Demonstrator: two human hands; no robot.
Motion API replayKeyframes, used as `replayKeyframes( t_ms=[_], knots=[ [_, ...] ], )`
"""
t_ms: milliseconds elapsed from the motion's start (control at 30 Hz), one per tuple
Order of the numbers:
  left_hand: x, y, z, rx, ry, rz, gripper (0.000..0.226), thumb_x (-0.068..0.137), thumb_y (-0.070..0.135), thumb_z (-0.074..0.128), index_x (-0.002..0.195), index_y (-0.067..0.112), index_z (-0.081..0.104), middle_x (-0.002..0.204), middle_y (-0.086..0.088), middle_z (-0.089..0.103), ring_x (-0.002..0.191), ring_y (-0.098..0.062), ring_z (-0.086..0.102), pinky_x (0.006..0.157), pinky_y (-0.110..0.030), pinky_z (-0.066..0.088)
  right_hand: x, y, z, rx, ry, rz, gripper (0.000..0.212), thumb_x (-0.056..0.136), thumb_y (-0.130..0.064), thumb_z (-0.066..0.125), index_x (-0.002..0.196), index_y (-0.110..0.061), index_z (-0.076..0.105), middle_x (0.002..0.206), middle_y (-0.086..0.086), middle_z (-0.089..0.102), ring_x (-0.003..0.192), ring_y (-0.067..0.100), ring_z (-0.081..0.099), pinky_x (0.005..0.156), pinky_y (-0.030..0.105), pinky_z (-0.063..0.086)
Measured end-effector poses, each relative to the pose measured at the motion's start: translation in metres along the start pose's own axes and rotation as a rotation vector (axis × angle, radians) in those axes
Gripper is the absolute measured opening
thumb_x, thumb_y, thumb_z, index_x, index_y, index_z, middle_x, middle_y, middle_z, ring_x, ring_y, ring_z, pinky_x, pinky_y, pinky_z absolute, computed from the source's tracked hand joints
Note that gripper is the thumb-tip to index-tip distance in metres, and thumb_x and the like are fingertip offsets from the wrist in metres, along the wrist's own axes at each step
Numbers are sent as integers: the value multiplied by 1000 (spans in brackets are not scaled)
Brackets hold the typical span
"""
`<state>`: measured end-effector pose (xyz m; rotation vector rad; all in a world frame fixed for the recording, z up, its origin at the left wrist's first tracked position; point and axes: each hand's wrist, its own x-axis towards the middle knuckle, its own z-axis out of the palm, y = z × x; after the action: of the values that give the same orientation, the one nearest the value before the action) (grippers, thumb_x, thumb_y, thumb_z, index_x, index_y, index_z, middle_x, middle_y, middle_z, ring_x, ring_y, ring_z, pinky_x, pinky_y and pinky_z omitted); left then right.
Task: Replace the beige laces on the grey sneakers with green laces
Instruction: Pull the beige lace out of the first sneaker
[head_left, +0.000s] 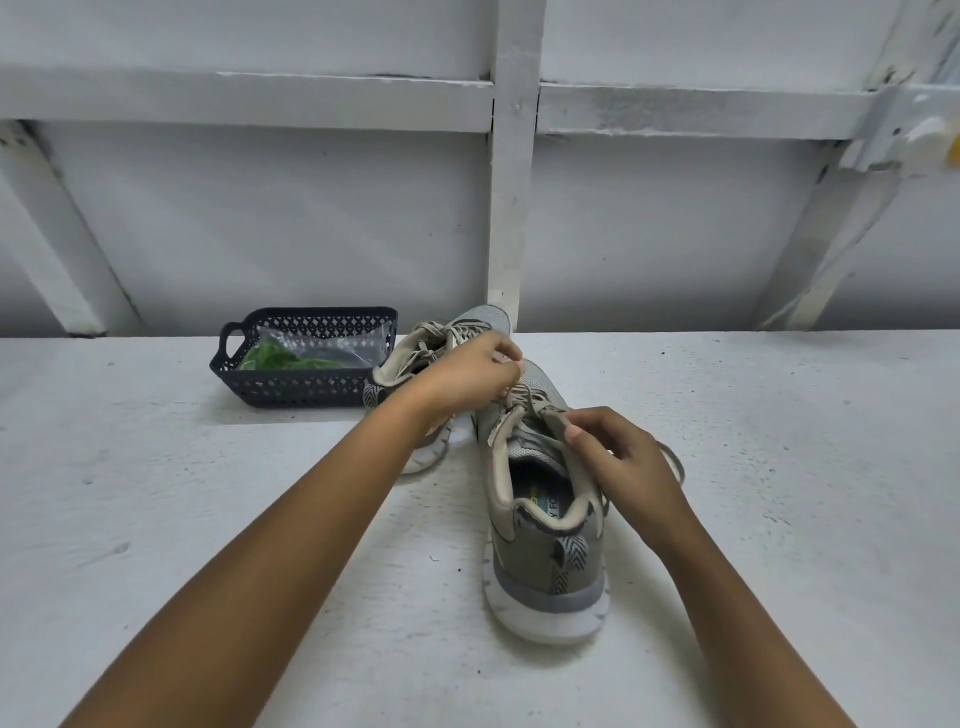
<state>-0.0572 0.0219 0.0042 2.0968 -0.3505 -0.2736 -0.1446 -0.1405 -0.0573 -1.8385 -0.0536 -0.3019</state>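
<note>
"What was the table (208, 519) like?"

"Rough, matt white, grainy with dark specks. The framing (511, 182) behind was painted white too, chipped in places."

"And the near sneaker (545, 561)?"

"Matt grey mesh cloth on a smooth white-and-grey sole (550, 618). The beige laces (524, 402) were woven and dull. The far sneaker (483, 318) looked the same."

"The basket (306, 387) on the left?"

"Dark perforated plastic, faintly shiny. A glossy clear plastic bag (332, 345) wrapped the green laces (270, 358)."
</note>
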Motion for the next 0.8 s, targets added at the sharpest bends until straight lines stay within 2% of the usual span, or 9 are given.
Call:
replayKeyframes(
  t_ms=[100,200,367,433,500,567,700,800],
  knots=[
    [-9,-10,-8,57,-46,-37,8,93,14,50,90,18,56,87,-5,61,76,-17,53,58,-26,40,1,1,0,-11,0,-8,13,91,-17,58,91,-24,69,98,-15,70,88,3,62,75,17,49],
    [-16,-16,-9,136,-126,-22,8,92,19,57,86,19,63,88,-4,63,79,-15,55,60,-25,45,1,1,0,-2,2,-9,13,91,-17,58,90,-24,69,97,-14,70,87,3,62,74,16,49],
    [-16,-16,0,74,5,35,12,90,12,60,79,17,60,72,3,59,67,-9,52,57,-21,39,1,1,0,0,6,-10,14,91,-17,58,89,-25,69,95,-16,70,87,2,62,73,16,49],
    [-11,-15,0,-20,112,-2,20,91,10,55,72,17,57,66,1,56,63,-13,50,59,-24,39,1,1,0,-2,7,-6,14,91,-17,58,89,-26,69,96,-16,70,88,3,62,76,19,50],
    [-7,-13,-1,-87,231,-17,23,92,10,52,70,17,55,66,-2,56,62,-17,49,64,-29,41,0,2,0,-3,9,-1,14,91,-17,58,90,-26,69,97,-16,70,90,3,63,79,22,50],
    [-7,-12,-2,-59,272,-1,22,94,15,52,72,19,55,69,-1,58,65,-17,51,66,-31,44,0,1,0,-2,10,0,14,91,-17,58,90,-26,69,98,-16,70,91,3,63,81,22,50],
    [-17,-11,-2,-7,156,-34,26,97,33,48,80,15,58,80,-6,62,68,-17,55,52,-25,46,-1,0,0,8,11,2,15,91,-16,58,88,-27,69,99,-17,70,91,2,63,81,22,50],
    [-24,-14,1,87,66,-44,32,94,39,52,90,9,64,81,-5,63,71,-15,57,52,-23,42,-1,0,0,5,9,6,15,91,-16,58,89,-26,69,99,-17,70,92,3,63,82,23,50]
  ],
)
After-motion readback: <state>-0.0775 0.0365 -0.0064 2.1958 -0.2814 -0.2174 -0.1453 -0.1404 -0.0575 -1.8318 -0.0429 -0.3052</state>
